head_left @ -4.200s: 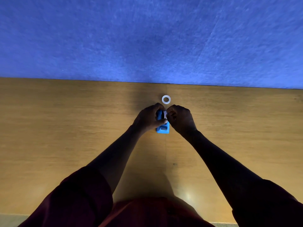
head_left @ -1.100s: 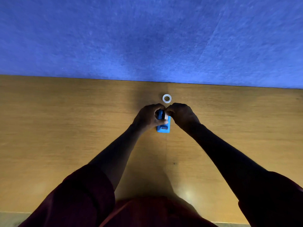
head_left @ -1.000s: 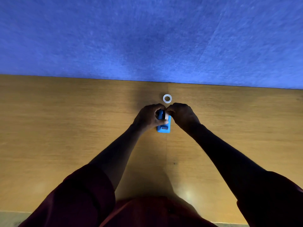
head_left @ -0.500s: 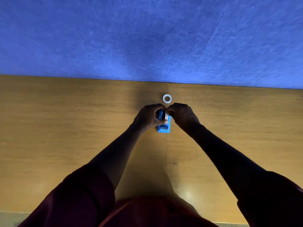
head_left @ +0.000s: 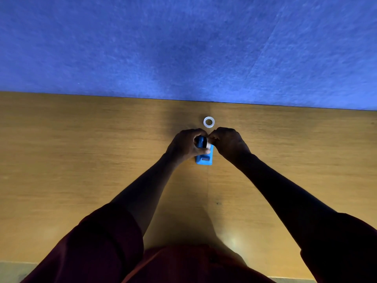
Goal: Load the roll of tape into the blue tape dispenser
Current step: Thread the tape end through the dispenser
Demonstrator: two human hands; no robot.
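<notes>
Blue tape dispenser (head_left: 204, 158) lies on the tabletop (head_left: 81, 160) near its far edge, long axis running from you toward that edge. Your left hand (head_left: 184, 145) clasps its far end; your right hand (head_left: 229, 142) pinches something pale there, probably the roll. One white ring (head_left: 209, 122) lies just beyond both hands, untouched. One dispenser, one ring.

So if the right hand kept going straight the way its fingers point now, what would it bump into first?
The right hand points inward to the left, its fingers already at the blue tape dispenser. Going on, it would press into that, then likely meet the left hand. The white ring lies beyond, off that line.
</notes>
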